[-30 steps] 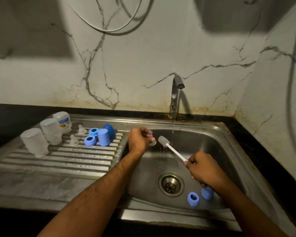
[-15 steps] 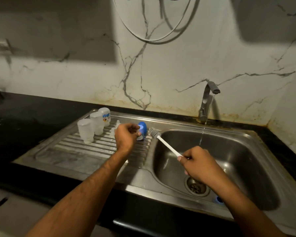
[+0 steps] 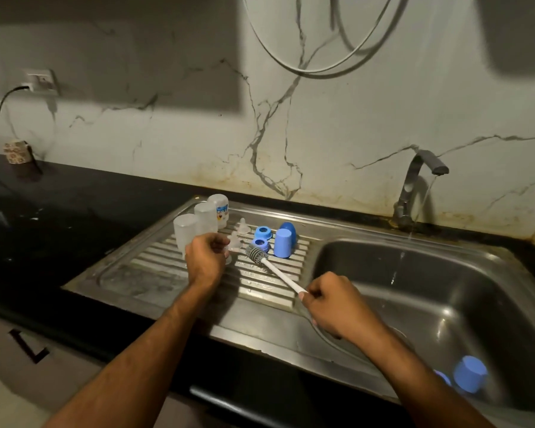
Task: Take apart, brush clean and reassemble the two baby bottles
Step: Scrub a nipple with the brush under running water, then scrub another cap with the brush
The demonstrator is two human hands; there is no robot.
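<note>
The left hand hovers low over the drainboard, fingers curled around something small and clear, probably a teat, though the fingers hide most of it. The right hand grips the white handle of the brush, whose bristle head hangs just above the ribs beside the blue rings.

The bottles lie in pieces: three clear bodies stand upside down at the back left of the board, two teats sit beside them, and a blue cap stands to the right of the rings with a darker one behind it. More blue parts wait in the sink, at its near right (so the washing is not finished). The tap runs a thin stream into the bowl.

The step in hand looks like setting a washed small part down to drain. Next, I judge, the left hand lets go of it among the teats without toppling the upturned bodies, then both hands go to the sink for a remaining blue part, held under the stream for the brush.
</note>
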